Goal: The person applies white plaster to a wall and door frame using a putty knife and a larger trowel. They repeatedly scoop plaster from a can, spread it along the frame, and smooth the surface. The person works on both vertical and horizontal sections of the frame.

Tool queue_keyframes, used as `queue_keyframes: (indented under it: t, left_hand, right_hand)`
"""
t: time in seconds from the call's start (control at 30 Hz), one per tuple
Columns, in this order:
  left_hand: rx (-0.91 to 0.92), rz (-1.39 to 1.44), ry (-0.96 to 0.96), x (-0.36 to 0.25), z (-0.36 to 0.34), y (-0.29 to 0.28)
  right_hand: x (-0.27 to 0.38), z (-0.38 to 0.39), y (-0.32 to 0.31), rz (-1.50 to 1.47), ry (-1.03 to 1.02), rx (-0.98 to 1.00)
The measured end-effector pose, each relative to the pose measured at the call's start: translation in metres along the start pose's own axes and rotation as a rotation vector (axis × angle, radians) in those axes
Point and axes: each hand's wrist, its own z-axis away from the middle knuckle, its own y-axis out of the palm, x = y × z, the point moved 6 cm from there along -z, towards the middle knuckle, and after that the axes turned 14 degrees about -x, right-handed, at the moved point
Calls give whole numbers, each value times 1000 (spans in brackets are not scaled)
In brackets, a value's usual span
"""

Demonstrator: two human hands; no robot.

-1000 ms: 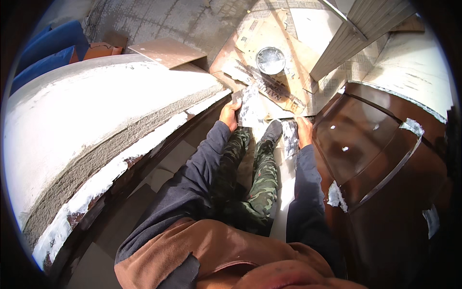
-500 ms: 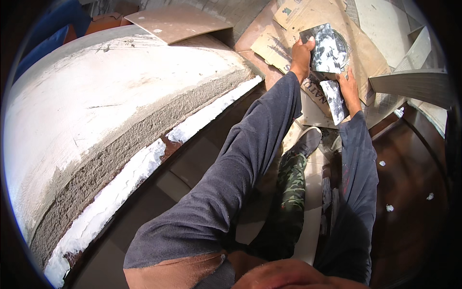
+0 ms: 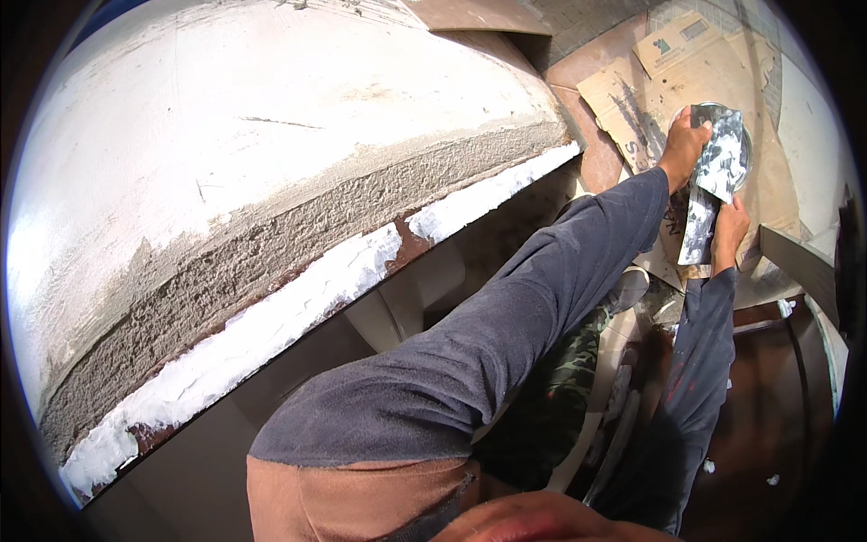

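nearest the camera, two forearms in dark blue-grey sleeves reach away from the body, above a leg in camouflage-patterned trousers (image 3: 551, 397) and a dark brown floor (image 3: 768, 388) speckled with white spots. farther out, the right hand (image 3: 730, 233) is clenched around the lower end of a long narrow metal blade smeared with white plaster (image 3: 699, 228), which points up toward a round metal bucket of white plaster (image 3: 742, 154). just left of that bucket, the left hand (image 3: 684, 144) grips the edge of a broad flat metal trowel coated in patchy white plaster (image 3: 722, 155), held over the bucket's mouth so that it hides most of the opening; the narrow blade's upper end meets the trowel's lower edge. the bucket stands on flattened brown cardboard sheets (image 3: 632, 99) that spread beneath and beyond it. well to the left of the bucket, filling most of the view, runs a large curved white plastered wall (image 3: 253, 135) with a rough grey cement band (image 3: 271, 253) along its lower part and a strip of fresh white plaster (image 3: 298, 303) under that band.
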Motion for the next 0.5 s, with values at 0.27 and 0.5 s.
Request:
queue_keyframes:
  t: [0.27,0.5]
  left_hand:
    - [12,-14,-64,-22,-7,0]
    - [-10,-30,-54,-20,-10,-9]
  right_hand:
    - [13,14,1,95,-177,-42]
    - [11,28,3,-262,-36,-24]
